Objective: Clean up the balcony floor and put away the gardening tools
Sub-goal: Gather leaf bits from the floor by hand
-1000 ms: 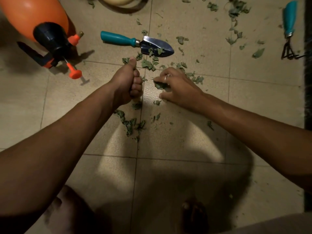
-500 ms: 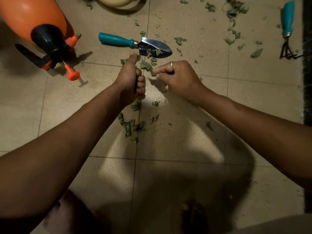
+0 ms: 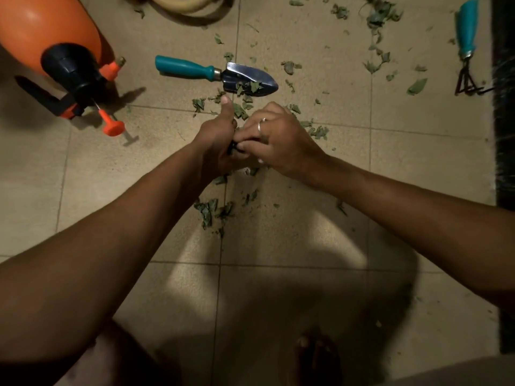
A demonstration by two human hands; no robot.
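Note:
Dry green leaf scraps (image 3: 211,211) lie scattered over the beige tiled floor (image 3: 292,232). My left hand (image 3: 216,140) is curled into a fist with the thumb up, holding a dark bunch of gathered leaves. My right hand (image 3: 274,143) touches it, its fingertips pinching leaf pieces at the left fist. A teal-handled trowel (image 3: 214,75) with leaves on its metal blade lies just beyond both hands. A teal-handled hand rake (image 3: 465,48) lies at the far right.
An orange pressure sprayer (image 3: 55,54) with a black cap lies at the upper left. A cream hose (image 3: 189,6) coils at the top edge. A dark strip (image 3: 504,135) runs along the right edge. My bare foot (image 3: 317,358) shows at the bottom.
My right hand lifted off the floor with leaf pieces and moved left until it met my left fist. My left hand stayed nearly in place, still clenched.

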